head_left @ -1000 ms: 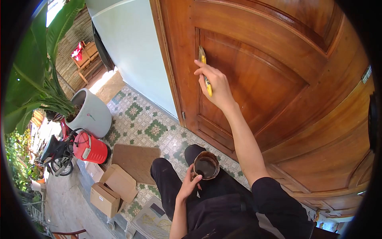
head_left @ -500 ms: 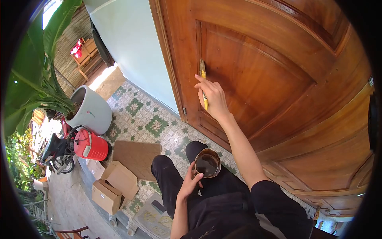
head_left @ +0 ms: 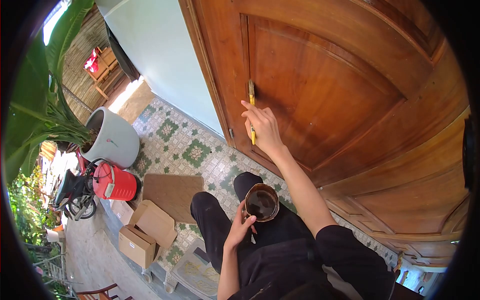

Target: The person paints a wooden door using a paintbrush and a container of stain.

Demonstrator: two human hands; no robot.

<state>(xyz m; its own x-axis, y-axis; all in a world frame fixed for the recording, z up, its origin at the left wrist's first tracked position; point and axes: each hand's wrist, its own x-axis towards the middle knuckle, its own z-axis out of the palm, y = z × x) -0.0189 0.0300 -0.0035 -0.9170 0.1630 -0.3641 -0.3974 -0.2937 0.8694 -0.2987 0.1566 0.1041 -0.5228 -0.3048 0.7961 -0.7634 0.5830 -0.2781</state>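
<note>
A yellow-handled paintbrush [head_left: 251,92] is gripped in my right hand [head_left: 263,128], its bristles against the left edge moulding of a panel on the brown wooden door [head_left: 310,90]. The index finger stretches along the handle while the others curl round it. Low in front of me, my left hand [head_left: 241,228] is wrapped round a cup [head_left: 262,202] with a stained, crusted rim. Dark brown liquid shows inside the cup, which is held over my lap near the knee.
Left of me lie a brown mat [head_left: 172,195] and an opened cardboard box [head_left: 137,246] on the patterned tile floor [head_left: 197,152]. Beyond them stand a red cooler jug [head_left: 116,183], a large white plant pot [head_left: 114,137] and a motorbike [head_left: 75,195]. A pale wall [head_left: 165,60] adjoins the door frame.
My right hand and the paintbrush have shifted slightly down and left in view, along the panel's edge moulding. The left hand still holds the cup in nearly the same place.
</note>
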